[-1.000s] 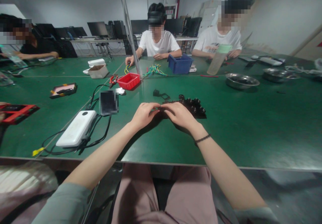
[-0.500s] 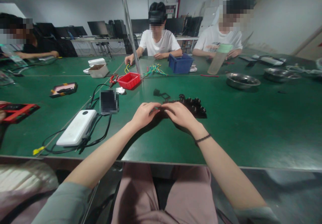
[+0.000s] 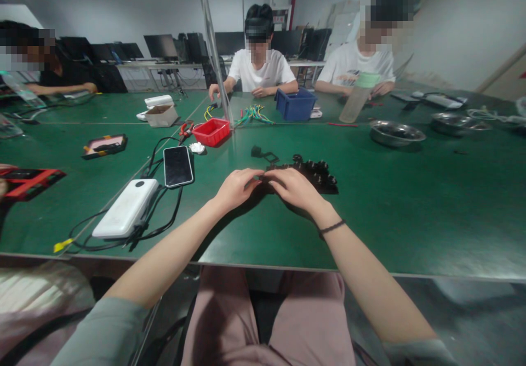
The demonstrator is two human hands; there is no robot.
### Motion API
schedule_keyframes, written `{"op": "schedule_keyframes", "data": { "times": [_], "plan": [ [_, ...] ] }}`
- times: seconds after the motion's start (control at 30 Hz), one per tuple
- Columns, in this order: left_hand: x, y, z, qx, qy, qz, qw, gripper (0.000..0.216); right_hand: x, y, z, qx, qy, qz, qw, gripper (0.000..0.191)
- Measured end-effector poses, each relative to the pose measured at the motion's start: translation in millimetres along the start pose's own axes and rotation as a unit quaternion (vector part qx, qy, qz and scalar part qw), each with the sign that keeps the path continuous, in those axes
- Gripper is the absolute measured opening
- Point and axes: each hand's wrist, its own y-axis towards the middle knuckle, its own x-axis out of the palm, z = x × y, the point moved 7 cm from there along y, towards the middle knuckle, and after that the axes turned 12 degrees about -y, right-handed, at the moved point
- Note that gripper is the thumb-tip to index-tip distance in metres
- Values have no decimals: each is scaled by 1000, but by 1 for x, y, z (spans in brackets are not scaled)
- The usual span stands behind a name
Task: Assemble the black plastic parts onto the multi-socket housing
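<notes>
Past its near edge, the surface [image 3: 394, 234] spreads wide to the right. The left hand [image 3: 236, 187] and right hand [image 3: 292, 184] meet at their fingertips; whether they grip anything, I cannot tell. Black parts [image 3: 319, 172] lie just beyond the right hand, partly hidden by it. Farther off, a white shirt [image 3: 358, 62] bears print too blurred to read.

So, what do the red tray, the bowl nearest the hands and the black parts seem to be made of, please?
Red tray: probably plastic, slightly glossy, from its even colour. Bowl: likely polished stainless steel; bright silvery reflections. Black parts: plastic or coated metal, I cannot tell which; small glints suggest gloss.
</notes>
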Motion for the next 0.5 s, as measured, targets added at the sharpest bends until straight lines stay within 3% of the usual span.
{"op": "schedule_keyframes", "data": {
  "times": [0.5],
  "plan": [
    [0,0,1,4,-14,-4,1000,23,2,1,2,-4,-10,0,1000,25]
  ]
}}
